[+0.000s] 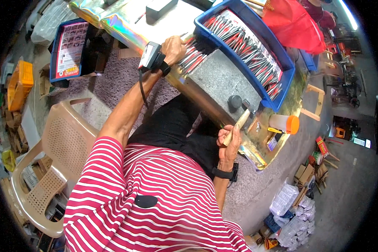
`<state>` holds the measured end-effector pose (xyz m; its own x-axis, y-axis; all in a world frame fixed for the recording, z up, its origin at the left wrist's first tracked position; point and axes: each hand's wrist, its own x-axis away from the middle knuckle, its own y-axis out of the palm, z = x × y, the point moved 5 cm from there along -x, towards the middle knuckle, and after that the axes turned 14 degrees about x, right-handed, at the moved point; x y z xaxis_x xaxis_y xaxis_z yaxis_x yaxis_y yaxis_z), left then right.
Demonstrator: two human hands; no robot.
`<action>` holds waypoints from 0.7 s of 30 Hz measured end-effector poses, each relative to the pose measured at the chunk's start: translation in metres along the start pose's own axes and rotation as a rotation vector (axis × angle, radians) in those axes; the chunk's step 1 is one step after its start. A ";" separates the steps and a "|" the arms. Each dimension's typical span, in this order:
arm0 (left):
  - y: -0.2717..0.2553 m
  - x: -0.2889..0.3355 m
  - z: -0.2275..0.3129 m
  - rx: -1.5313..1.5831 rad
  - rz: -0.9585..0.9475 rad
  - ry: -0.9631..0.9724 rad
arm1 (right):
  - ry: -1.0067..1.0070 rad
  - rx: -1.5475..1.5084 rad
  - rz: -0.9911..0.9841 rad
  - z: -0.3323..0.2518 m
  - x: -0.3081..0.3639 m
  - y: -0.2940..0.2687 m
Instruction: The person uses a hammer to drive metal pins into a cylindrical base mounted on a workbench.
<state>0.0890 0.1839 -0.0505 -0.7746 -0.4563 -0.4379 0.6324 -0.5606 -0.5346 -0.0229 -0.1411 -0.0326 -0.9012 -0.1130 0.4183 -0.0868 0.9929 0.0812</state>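
Note:
My left hand (174, 49) is closed at the far left of the work table, fingers curled down. A thin dark tip shows just beyond them; what they hold is mostly hidden. Beside this hand lies a loose pile of slim red, black and silver pen-like pieces (192, 59). My right hand (229, 142), near the table's front edge, is wrapped round the pale wooden handle of a hammer (240, 121). The hammer's dark head is partly visible beyond the handle, close to a black round object (234, 101) on a grey metal slab (224, 73).
A blue bin (286, 80) full of similar slim pieces stands behind the slab. An orange-lidded jar (292, 124) sits at the table's right end. A red bag (292, 27) lies behind. To my left are a beige plastic chair (67, 138) and another blue bin (54, 54).

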 end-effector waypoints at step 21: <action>-0.055 0.101 0.071 1.163 -0.277 -0.641 | -0.004 0.002 0.007 0.000 0.000 0.000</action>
<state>-0.0241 0.1202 -0.0138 -0.9415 -0.2941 0.1648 0.3366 -0.7949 0.5048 -0.0231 -0.1413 -0.0322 -0.9037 -0.1061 0.4149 -0.0817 0.9937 0.0762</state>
